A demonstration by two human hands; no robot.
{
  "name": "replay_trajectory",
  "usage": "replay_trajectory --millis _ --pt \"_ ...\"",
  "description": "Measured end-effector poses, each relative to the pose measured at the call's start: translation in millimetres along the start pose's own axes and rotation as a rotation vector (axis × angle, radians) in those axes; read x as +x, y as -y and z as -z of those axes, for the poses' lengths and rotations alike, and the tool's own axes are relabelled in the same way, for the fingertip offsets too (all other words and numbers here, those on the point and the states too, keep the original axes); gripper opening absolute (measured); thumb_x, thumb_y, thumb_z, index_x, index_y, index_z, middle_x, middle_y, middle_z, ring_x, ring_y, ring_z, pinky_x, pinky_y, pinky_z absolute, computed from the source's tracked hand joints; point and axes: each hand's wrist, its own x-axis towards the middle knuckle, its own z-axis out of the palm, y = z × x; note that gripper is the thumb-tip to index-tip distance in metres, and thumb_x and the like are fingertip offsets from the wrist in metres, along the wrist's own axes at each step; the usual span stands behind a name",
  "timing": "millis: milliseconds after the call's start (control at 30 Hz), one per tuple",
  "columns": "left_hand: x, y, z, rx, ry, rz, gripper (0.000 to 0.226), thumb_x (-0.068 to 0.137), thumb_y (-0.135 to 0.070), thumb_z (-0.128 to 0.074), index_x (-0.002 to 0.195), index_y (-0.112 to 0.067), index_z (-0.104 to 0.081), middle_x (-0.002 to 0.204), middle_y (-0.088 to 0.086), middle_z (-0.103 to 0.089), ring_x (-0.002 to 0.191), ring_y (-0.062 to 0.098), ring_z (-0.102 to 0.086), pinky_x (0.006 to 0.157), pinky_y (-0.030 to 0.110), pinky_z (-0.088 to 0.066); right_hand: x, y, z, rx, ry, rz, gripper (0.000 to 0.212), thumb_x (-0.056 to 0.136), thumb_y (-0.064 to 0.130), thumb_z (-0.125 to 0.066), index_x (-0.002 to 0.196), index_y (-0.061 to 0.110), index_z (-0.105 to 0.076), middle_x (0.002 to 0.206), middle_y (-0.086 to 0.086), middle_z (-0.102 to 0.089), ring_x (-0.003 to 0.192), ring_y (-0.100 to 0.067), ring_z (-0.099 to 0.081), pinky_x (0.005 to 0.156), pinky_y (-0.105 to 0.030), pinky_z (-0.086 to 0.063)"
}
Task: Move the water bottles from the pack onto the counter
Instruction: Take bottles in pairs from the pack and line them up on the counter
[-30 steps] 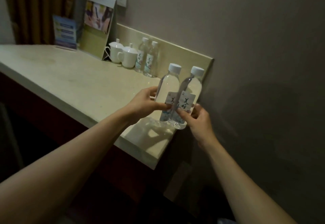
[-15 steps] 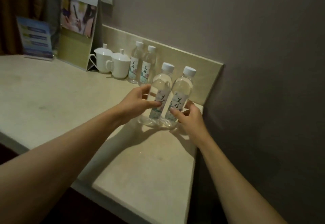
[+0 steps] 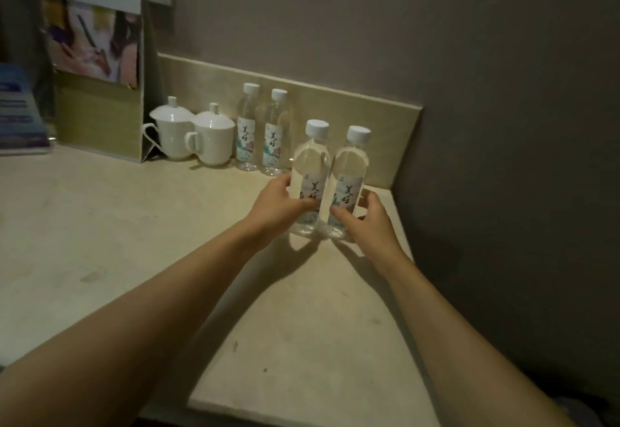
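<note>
Two clear water bottles with white caps stand upright side by side on the beige counter (image 3: 134, 242), near its right end. My left hand (image 3: 276, 207) grips the left bottle (image 3: 310, 165) around its label. The right bottle (image 3: 350, 171) is held low by my right hand (image 3: 367, 222). Two more identical bottles (image 3: 261, 131) stand further back against the backsplash. No pack is in view.
Two white lidded cups (image 3: 194, 135) stand left of the back bottles. A standing card display (image 3: 97, 64) and a blue leaflet (image 3: 16, 114) are at the far left. The wall closes the counter's right end; its front edge (image 3: 302, 408) is near me.
The two held bottles moved from the counter's front corner inward and toward the backsplash, and now rest on the counter. The view has shifted closer.
</note>
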Motion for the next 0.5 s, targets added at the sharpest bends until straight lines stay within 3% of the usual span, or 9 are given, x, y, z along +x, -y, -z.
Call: replay_trajectory --millis 67,133,300,433,500 --pt "1.7 5.9 -2.2 0.196 -0.066 0.035 0.057 0.071 -0.023 -0.083 0.123 -0.013 -0.062 0.115 0.010 -0.067 0.101 0.025 -0.067 0.091 0.045 -0.055 -4.9 4.3 -1.5 -0.043 -0.045 -0.098 0.072 0.076 0.043 -0.075 0.132 0.014 -0.042 0.127 -0.008 -0.053 0.109 -0.027 -0.060 0.091 -0.048 -0.054" --pt "-0.3 11.9 -3.3 0.352 -0.124 0.023 0.060 0.070 -0.034 -0.083 0.124 -0.017 -0.063 0.115 0.010 -0.066 0.102 0.027 -0.064 0.091 0.045 -0.053 -11.1 8.1 -4.4 -0.101 -0.052 -0.145 0.071 0.074 0.045 -0.075 0.128 0.012 -0.043 0.122 -0.011 -0.055 0.106 -0.029 -0.061 0.091 -0.050 -0.053" --pt "0.7 19.9 -3.5 0.467 -0.181 -0.085 0.051 0.077 -0.042 -0.075 0.120 -0.017 -0.063 0.112 0.005 -0.068 0.100 0.023 -0.064 0.086 0.043 -0.052 -16.5 15.6 -17.4 -0.175 -0.139 -0.144 0.046 0.082 0.034 -0.073 0.113 0.012 -0.047 0.115 -0.012 -0.061 0.100 -0.030 -0.064 0.086 -0.051 -0.054" --pt "12.9 27.7 -3.0 0.446 -0.229 -0.094 0.056 0.077 -0.041 -0.078 0.119 -0.010 -0.057 0.112 0.006 -0.068 0.098 0.025 -0.064 0.077 0.035 -0.051 -1.6 18.8 -21.6 -0.297 -0.143 -0.141 0.045 0.084 0.033 -0.071 0.113 0.008 -0.047 0.119 -0.012 -0.062 0.105 -0.030 -0.062 0.089 -0.048 -0.053" --pt "21.7 30.1 -2.7 0.442 -0.239 -0.106 0.052 0.078 -0.040 -0.077 0.116 -0.010 -0.058 0.109 0.007 -0.069 0.097 0.026 -0.065 0.080 0.038 -0.053 8.5 18.0 -25.8 -0.350 -0.158 -0.128 0.046 0.084 0.035 -0.070 0.114 0.008 -0.047 0.119 -0.012 -0.061 0.106 -0.031 -0.061 0.086 -0.042 -0.052"
